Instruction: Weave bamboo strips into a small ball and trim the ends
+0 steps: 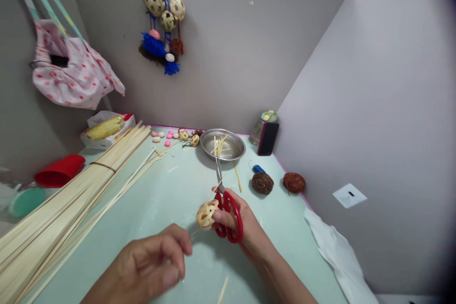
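My right hand (pixel 237 216) is closed around red-handled scissors (pixel 233 221), their blades pointing away toward the metal bowl. Between its thumb and fingers it also grips a small woven ball (pixel 207 213) of pale flat strips. A thin strip (pixel 195 232) runs from the ball's lower left to the curled fingers of my left hand (pixel 153 259), which are closed at its end; the exact pinch is partly hidden. Another loose strip end sticks up beside the blades.
A metal bowl (pixel 223 152) with cut strips stands at the back. Long strips in a tied bundle (pixel 81 190) lie left. Brown yarn (pixel 262 183), reddish yarn (pixel 294 183), blue thread (pixel 258 169), and a phone (pixel 268 138) against a jar (pixel 257 130) are right. Woven balls (pixel 167 21) hang on the wall.
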Available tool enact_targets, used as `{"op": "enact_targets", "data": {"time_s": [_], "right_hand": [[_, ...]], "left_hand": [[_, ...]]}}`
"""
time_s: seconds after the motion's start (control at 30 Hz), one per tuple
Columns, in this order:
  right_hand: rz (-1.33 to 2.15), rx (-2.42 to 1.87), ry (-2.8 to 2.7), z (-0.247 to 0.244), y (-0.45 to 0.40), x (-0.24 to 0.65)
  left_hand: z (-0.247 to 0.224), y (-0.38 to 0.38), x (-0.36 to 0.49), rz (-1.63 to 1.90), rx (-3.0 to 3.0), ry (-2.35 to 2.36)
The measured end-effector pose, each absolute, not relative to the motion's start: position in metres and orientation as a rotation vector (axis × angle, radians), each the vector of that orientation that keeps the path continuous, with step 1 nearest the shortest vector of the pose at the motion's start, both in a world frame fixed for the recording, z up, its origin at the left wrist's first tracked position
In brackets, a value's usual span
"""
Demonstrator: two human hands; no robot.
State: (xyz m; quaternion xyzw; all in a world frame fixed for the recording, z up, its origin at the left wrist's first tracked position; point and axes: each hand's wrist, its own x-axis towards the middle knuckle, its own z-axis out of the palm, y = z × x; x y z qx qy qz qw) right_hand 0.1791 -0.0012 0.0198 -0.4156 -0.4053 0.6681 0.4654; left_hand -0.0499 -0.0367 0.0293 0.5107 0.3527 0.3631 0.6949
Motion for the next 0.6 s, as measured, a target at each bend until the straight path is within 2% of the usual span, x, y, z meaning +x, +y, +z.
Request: {"op": "enact_targets", "data": {"time_s": [0.23,0.43,0.6], "right_hand": [[1.604,-1.018,-1.058,0.027,-0.005,0.177],[1.601,-0.913,-1.117,0.031,-0.01,0.168],[1.485,-0.996,-1.274,0.028,-0.015,0.161]], "left_hand": [[0.009,-0.024,-0.044,0.89,1.473,1.217],[0.003,-0.031,-0.029,0.902,0.884,0.983],[0.005,-0.032,-0.023,0.842,0.706,0.874]]}}
